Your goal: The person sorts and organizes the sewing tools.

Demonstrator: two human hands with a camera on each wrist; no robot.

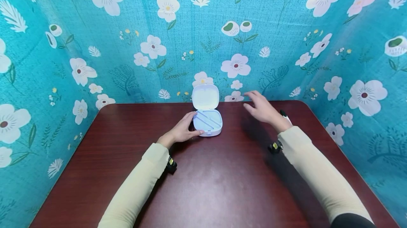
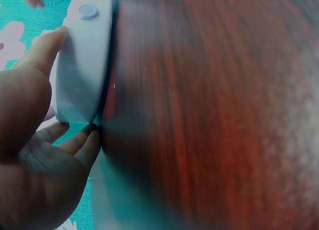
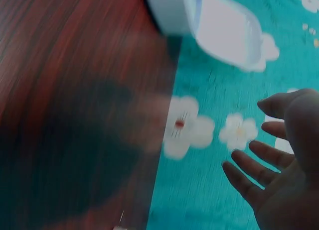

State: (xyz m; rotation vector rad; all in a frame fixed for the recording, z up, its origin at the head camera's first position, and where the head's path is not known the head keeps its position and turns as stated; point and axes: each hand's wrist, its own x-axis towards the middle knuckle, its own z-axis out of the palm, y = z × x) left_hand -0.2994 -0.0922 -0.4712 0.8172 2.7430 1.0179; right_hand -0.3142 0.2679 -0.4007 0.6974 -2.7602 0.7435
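A small pale lilac-white plastic case (image 1: 214, 118) with rounded corners stands at the far side of the table. Its hinged lid (image 1: 205, 96) is raised and leans back by the curtain. Inside the base, slanting ridges or bars run across. My left hand (image 1: 182, 129) grips the case at its left end, the thumb along the front wall and the other fingers around the side. In the left wrist view, a round button (image 2: 88, 11) shows on the front wall. My right hand (image 1: 260, 108) hovers to the right of the case, fingers spread and holding nothing.
The dark red wood-grain table (image 1: 222, 178) ends just behind the case. A blue-green flowered curtain (image 1: 133, 37) hangs behind and on both sides. Each wrist carries a small black camera, such as the left wrist camera (image 1: 171, 166).
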